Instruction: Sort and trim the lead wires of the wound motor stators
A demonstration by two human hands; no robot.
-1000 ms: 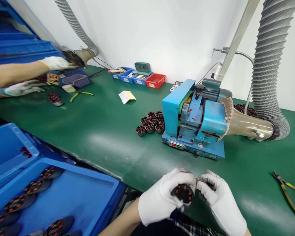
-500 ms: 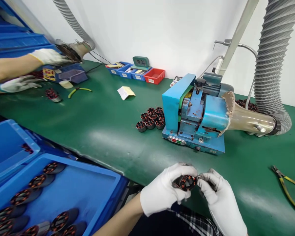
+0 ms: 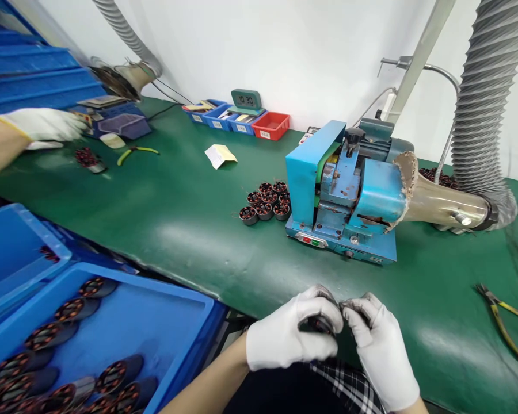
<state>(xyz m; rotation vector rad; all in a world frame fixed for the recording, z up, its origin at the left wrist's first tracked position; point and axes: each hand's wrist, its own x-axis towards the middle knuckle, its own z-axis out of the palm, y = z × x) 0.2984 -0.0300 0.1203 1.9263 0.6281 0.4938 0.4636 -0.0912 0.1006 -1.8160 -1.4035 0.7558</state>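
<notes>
White-gloved, my left hand (image 3: 291, 330) is wrapped around a motor stator (image 3: 321, 325), a dark ring with copper windings, at the near edge of the table. The fingers hide most of it. My right hand (image 3: 382, 348), gloved too with dirty fingertips, is pinched close beside the stator; what lies between those fingers is too small to make out. Beyond both hands, several similar stators (image 3: 264, 211) stand grouped next to a blue belt grinding machine (image 3: 343, 195).
At lower left, a blue bin (image 3: 155, 299) holds several stators. Cutting pliers (image 3: 501, 313) lie at right. A flexible duct (image 3: 479, 103) joins the machine's right side. At far left is a co-worker's gloved hand (image 3: 47, 125), near green-handled pliers (image 3: 133, 152).
My left hand has turned the stator, so its windings face me less. My right fingers stay pinched beside it. The co-worker's hands have drawn back from the far-left machine.
</notes>
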